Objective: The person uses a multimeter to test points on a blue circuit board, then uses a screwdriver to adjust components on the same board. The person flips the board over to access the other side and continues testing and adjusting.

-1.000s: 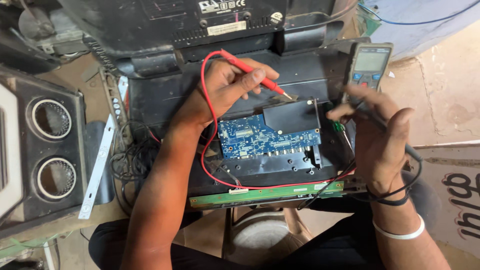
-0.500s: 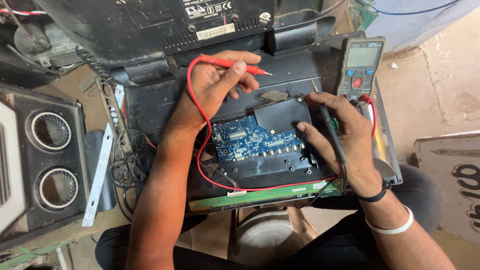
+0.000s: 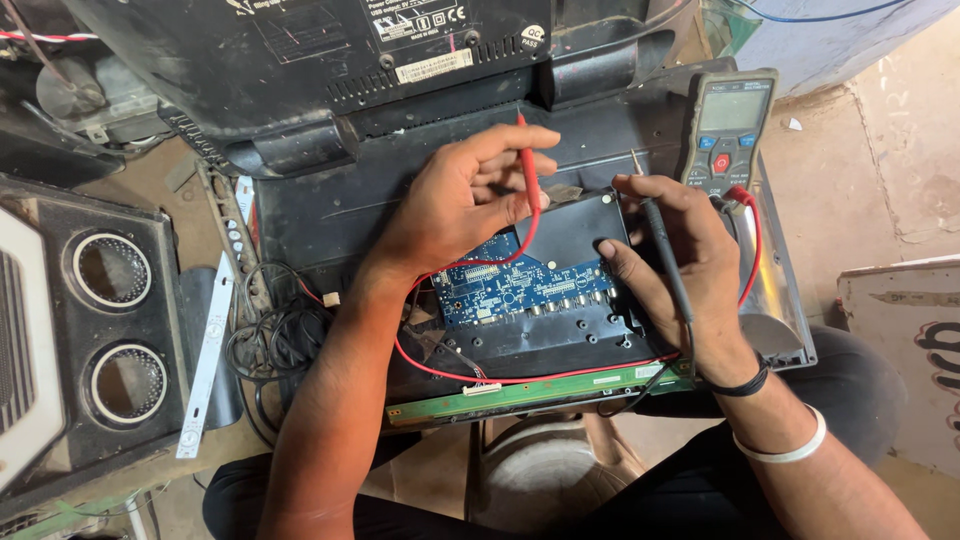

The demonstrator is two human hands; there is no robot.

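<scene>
My left hand (image 3: 465, 200) grips a red test probe (image 3: 526, 165), its tip pointing up and away from the board. In my right hand (image 3: 680, 265) lies a black test probe (image 3: 665, 255), with the fingers resting on a black cover plate (image 3: 575, 235). Below the plate shows a blue circuit board (image 3: 520, 290) inside a black open chassis (image 3: 540, 345). A red lead (image 3: 530, 378) loops under the board. Just beyond my right hand lies a grey multimeter (image 3: 728, 130).
A large black device back (image 3: 300, 70) stands behind the chassis. A speaker box with two round ports (image 3: 105, 320) sits at the left, with a white strip (image 3: 208, 360) and tangled wires (image 3: 275, 335) beside it. A green board edge (image 3: 530, 390) runs along the front.
The red probe has swung from lying sideways with its tip near the board to pointing upward. My right hand has moved left onto the black cover plate, away from the multimeter.
</scene>
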